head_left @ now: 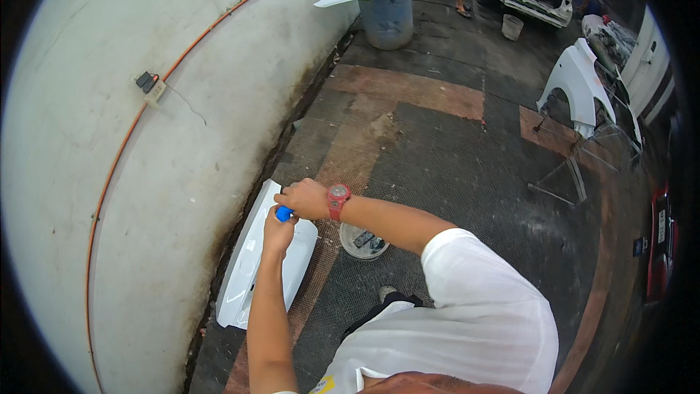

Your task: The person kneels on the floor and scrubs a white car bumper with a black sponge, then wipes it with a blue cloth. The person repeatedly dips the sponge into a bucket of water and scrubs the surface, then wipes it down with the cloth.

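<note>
Blue object [284,213]: in our left hand [277,233], fingers closed round it, shape mostly hidden. Our right hand [306,198] bends beside it; whether it grips, we cannot tell. Below, our forearm [268,314] hides part of the white panel [242,270]. Bucket [351,247] contents unclear.

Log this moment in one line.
left hand: holding blue item | right hand: at it | white panel: beneath | bucket: right

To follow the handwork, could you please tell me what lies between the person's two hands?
The head view shows a small blue object between the left hand and right hand; its kind is unclear.
</note>
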Available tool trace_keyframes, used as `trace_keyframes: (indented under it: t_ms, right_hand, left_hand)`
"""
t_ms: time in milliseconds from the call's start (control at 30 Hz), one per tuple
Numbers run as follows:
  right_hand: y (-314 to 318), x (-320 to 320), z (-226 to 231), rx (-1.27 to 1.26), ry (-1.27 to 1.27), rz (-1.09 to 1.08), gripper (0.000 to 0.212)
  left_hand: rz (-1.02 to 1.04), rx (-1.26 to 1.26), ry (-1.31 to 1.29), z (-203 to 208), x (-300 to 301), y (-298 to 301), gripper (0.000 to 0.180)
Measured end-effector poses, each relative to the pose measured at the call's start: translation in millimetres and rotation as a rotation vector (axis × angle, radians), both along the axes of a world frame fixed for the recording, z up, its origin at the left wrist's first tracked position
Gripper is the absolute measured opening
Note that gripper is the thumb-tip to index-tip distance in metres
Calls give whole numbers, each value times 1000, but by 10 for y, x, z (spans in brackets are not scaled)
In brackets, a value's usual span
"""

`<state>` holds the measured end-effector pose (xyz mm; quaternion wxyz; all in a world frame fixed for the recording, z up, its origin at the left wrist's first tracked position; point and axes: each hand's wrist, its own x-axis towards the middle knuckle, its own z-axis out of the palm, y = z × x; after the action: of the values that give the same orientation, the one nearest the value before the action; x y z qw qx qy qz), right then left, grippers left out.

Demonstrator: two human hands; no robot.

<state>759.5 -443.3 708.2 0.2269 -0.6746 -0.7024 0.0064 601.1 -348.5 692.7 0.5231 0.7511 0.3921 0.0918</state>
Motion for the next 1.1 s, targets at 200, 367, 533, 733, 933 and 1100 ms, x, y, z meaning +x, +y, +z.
trace_keyframes:
  t_ms: [200, 367, 533, 733, 933, 1100]
  right_hand:
    - [-1057, 186, -870, 83, 1318, -141, 86]
    - [-2242, -197, -2124, -388, 401, -1108, 94]
    - [-2277, -978, -2353, -58, 854, -459, 84]
    - [-1847, -1240, -2020, -496, 1025, -161, 62]
    - [-1739, -1380, -1817, -109, 806, 21, 63]
    - [-1508, -1668, -1548, -550, 1070, 218, 71]
  left_hand:
    - [62, 71, 34, -520, -667, -199, 52]
    - [193, -176, 143, -926, -1393, -576, 50]
    - [-62, -253, 298, -1055, -1602, -1050, 56]
    - [-277, 269, 463, -891, -1621, -1257, 49]
    - [138, -466, -81, -668, -1924, -1246, 55]
    - [289, -690, -259, -745, -2180, -1292, 55]
